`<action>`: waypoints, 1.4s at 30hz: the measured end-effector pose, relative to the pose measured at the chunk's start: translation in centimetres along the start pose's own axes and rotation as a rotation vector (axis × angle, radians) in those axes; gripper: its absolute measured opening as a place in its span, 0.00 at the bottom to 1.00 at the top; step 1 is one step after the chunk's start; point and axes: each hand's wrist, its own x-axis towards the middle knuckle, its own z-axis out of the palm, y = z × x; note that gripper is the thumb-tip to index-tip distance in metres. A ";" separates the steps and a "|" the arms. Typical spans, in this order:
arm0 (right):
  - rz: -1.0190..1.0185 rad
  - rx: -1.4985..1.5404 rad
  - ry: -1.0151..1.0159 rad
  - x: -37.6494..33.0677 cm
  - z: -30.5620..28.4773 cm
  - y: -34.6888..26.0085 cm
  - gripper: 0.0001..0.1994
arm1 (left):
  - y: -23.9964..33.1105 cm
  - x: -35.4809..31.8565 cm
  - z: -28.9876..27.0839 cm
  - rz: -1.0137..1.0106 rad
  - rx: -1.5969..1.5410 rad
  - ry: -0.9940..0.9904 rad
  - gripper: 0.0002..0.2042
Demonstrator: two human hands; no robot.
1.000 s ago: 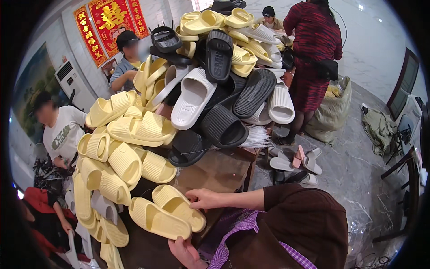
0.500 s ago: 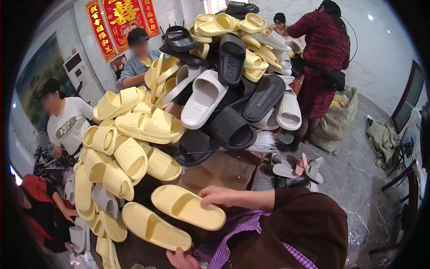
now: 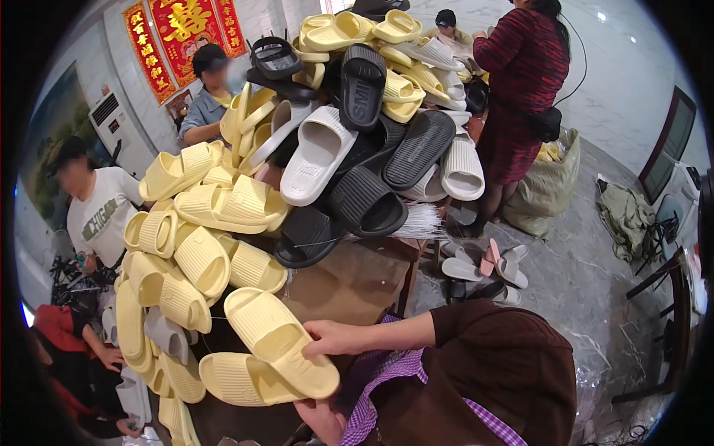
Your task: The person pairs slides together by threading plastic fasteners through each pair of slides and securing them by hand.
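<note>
In front of me are two yellow slide sandals. My right hand (image 3: 327,339) is closed on the footbed edge of the upper slide (image 3: 260,325), thumb on its insole. This slide tilts down to the right, and its heel end overlaps the other one. My left hand (image 3: 321,418) holds the lower slide (image 3: 234,377) near its heel, its fingers mostly hidden beneath the two. Close on the left is a heap of yellow slides (image 3: 167,285), with a grey slide (image 3: 166,332) among them. Black slides (image 3: 370,205) and a white slide (image 3: 316,160) lie farther back.
Bare brown table surface (image 3: 349,279) shows beyond my right hand, with thin white strands (image 3: 416,228) at its far edge. Loose slides (image 3: 491,260) lie on the grey floor. Several people work around the heap. A large sack (image 3: 547,186) stands at the back right.
The upper slide has swung left and steeper, its heel now over the lower slide. The lower slide has turned closer to level. The whole view has shifted slightly.
</note>
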 end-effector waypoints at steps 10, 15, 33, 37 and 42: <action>-0.112 0.021 0.024 0.1 -1.5 -0.4 0.24 | 1.8 0.8 0.4 -0.079 -0.179 -0.263 0.27; -0.155 -0.231 -0.090 -1.4 -0.8 -2.5 0.26 | 0.8 2.2 0.6 0.111 -0.157 -0.134 0.26; -0.313 -0.148 0.275 -1.1 -16.2 -18.9 0.19 | 2.5 3.7 -0.3 0.248 0.475 0.024 0.19; -0.481 -0.061 0.495 2.7 -24.4 -27.2 0.13 | 3.2 3.3 0.3 0.135 0.527 0.057 0.15; -0.556 -0.061 0.748 8.6 -36.7 -38.4 0.22 | 3.1 4.2 2.2 0.140 0.496 0.066 0.13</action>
